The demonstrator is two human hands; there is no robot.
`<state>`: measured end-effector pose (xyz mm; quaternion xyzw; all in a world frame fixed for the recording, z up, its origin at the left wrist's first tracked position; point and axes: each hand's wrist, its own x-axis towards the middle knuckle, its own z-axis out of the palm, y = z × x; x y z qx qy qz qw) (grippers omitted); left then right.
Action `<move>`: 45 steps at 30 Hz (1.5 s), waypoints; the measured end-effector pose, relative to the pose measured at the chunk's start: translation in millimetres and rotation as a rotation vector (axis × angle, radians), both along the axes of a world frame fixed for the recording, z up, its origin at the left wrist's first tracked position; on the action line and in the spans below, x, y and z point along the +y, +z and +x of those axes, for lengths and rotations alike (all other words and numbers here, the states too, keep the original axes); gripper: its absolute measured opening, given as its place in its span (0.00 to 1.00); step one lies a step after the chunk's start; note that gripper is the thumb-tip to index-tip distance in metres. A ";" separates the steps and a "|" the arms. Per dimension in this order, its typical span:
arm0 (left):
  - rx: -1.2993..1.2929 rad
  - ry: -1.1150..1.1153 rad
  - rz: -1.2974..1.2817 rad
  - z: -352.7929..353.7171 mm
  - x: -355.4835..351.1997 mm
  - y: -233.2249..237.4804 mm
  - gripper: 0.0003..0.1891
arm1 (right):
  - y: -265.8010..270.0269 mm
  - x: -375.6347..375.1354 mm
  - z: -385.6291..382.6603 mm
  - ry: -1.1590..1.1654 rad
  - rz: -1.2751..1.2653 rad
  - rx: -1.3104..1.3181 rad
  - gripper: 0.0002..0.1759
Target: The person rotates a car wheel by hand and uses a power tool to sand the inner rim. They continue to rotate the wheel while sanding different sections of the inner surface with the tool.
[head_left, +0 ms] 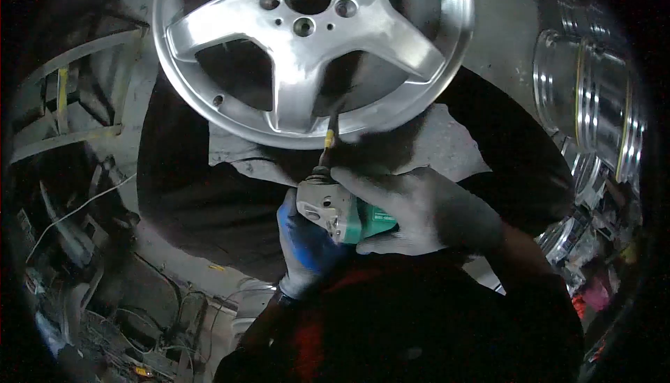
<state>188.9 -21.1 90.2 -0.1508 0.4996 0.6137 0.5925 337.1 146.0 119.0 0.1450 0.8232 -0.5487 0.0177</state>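
A silver five-spoke alloy wheel (pixel 296 58) lies in front of me, between my spread legs. Both my hands hold a power grinder (pixel 331 210) with a grey metal head and a green body. My right hand (pixel 426 208), in a grey glove, wraps round the green body from the right. From the left, my left hand (pixel 306 247), in a blue and grey glove, grips the head's underside. A thin shaft (pixel 328 139) with a yellow band points from the head up to the wheel, its dark tip overlapping the rim beside the lower spoke.
Several shiny wheel rims (pixel 583 93) stand stacked on the right. A metal frame (pixel 70 93) is on the left, with a pale cable (pixel 84 205) below it. Tools and cords clutter the lower left floor. My dark-clothed legs (pixel 199 222) flank the wheel.
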 end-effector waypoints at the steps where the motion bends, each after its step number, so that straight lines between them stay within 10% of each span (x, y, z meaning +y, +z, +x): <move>1: 0.215 -0.124 -0.032 -0.8 -4.1 1.7 0.20 | 0.8 -0.1 -3.7 0.004 -0.005 0.005 0.55; 6: 0.813 -0.371 0.043 -4.1 1.8 12.7 0.25 | -8.7 -6.5 -9.1 -0.067 -0.030 0.087 0.56; 8: 0.359 -0.146 -0.007 -9.4 1.3 11.2 0.26 | -15.5 -10.0 -8.7 -0.088 0.023 0.108 0.55; 11: 0.827 -0.552 0.014 -8.7 -3.5 3.9 0.31 | -10.2 -6.0 -3.1 -0.093 0.004 0.088 0.55; 14: 0.564 -0.507 -0.001 -4.6 7.5 1.0 0.30 | -7.6 1.9 3.9 -0.065 -0.050 0.039 0.56; 16: -0.150 0.048 0.070 4.0 13.9 0.9 0.13 | -4.4 7.5 5.7 -0.048 -0.037 0.026 0.56; 18: 0.122 -0.145 0.089 4.3 18.0 5.3 0.14 | 3.7 15.9 2.4 -0.003 -0.145 -0.123 0.56; 21: -0.169 0.184 0.064 6.9 21.4 16.1 0.14 | 0.7 18.3 -2.5 0.005 -0.160 -0.085 0.56; 27: 0.773 -0.521 0.064 -5.0 5.9 8.7 0.35 | -2.4 14.6 -6.6 0.008 -0.150 -0.030 0.56; 30: 0.669 -0.351 0.147 1.1 17.7 13.0 0.19 | -2.8 16.7 -4.4 0.029 -0.167 -0.143 0.55; 32: -0.361 0.226 0.099 3.3 18.6 8.6 0.19 | 4.3 22.0 -4.6 0.031 -0.160 -0.161 0.55; 35: 0.365 -0.271 0.076 18.7 10.3 -17.4 0.18 | 10.0 25.7 2.2 0.020 -0.122 -0.199 0.56; 38: -0.007 0.038 0.225 16.4 16.0 -7.1 0.18 | 11.2 27.9 3.5 0.011 -0.096 -0.198 0.55; 45: 0.060 0.008 0.147 -3.4 15.6 8.3 0.26 | 15.0 26.1 -17.6 0.097 -0.226 -0.338 0.55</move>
